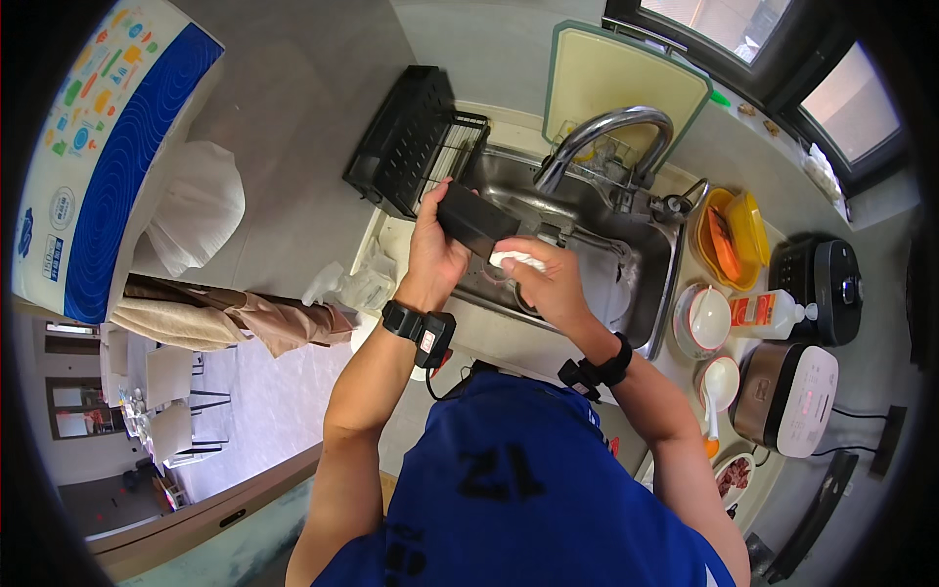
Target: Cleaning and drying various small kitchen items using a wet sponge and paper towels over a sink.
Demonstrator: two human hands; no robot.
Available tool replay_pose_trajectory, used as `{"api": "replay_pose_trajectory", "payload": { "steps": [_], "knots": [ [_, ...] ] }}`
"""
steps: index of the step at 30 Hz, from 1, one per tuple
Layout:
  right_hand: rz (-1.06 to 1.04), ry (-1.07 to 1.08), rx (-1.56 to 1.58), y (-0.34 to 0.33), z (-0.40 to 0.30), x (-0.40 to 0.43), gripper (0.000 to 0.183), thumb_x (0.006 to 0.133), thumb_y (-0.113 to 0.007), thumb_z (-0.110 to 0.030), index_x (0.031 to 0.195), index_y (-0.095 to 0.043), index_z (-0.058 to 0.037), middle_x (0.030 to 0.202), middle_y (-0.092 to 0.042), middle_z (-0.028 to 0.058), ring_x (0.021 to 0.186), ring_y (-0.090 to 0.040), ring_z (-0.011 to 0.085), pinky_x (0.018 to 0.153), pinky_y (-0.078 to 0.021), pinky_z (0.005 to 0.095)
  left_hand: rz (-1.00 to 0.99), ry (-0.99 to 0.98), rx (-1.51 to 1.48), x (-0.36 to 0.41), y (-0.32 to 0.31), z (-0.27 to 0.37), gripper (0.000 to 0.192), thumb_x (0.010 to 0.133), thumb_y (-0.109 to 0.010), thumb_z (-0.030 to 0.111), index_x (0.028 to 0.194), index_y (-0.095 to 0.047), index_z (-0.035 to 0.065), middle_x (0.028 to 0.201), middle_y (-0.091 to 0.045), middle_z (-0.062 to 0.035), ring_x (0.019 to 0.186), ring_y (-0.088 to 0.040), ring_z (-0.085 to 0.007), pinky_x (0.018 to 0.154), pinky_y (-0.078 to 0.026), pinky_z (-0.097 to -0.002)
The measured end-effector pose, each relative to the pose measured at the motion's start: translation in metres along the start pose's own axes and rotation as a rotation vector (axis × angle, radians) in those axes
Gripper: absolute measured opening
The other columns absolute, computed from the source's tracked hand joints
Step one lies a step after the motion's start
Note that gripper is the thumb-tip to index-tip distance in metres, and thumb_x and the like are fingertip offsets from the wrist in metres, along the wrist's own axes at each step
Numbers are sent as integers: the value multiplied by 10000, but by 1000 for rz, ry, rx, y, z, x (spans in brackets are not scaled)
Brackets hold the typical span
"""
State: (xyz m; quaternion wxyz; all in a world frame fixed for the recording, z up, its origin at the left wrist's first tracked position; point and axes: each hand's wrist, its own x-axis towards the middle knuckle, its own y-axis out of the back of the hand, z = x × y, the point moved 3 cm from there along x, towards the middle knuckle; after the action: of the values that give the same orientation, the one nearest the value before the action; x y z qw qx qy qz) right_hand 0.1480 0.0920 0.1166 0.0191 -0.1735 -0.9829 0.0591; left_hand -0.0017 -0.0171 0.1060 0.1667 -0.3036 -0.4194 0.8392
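Note:
My left hand (438,246) grips a black rectangular block or box (475,219) by its left end, above the near left part of the stainless steel sink (664,282). Pinched in my right hand (543,282) is a crumpled white cloth or tissue (518,260), pressed at the lower right end of the black object. A curved chrome faucet (609,121) rises at the sink's far side. Inside the sink lies a translucent tray or board (594,282), partly hidden by my right hand.
Left of the sink stands a black dish rack (407,139). A cutting board (623,81) leans behind the faucet. Along the right counter are a yellow basket (752,238), bowls (710,315), a plastic bottle (766,314) and a rice cooker (785,396). A tissue pack (110,147) hangs at left.

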Motion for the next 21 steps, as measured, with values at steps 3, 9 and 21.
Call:
{"api": "replay_pose_trajectory", "payload": {
  "steps": [3,9,21],
  "knots": [
    [80,-160,81,18,-4,-2,221,962,-645,-84,1167,-714,-33,885,-669,24,632,-564,66,553,-447,224,43,-29,5,2,8,2,389,932,-727,337,1162,-603,49,1057,-680,-127,972,-679,-264,947,-562,-434],
    [271,116,484,47,21,5,292,977,-622,-80,1260,-658,-22,1041,-680,50,818,-593,86,709,-478,236,35,209,-10,-16,1,-6,507,948,-662,483,1126,-627,10,1069,-687,-144,987,-682,-286,947,-566,-433],
    [14,-241,1097,-3,40,14,377,1028,-486,-69,1388,-493,44,1313,-609,130,1207,-590,197,1065,-452,329,-348,601,-351,-34,-5,-32,714,945,-537,596,1044,-642,-103,1547,-321,-339,1467,-300,-456,1221,-258,-522]
  ]
}}
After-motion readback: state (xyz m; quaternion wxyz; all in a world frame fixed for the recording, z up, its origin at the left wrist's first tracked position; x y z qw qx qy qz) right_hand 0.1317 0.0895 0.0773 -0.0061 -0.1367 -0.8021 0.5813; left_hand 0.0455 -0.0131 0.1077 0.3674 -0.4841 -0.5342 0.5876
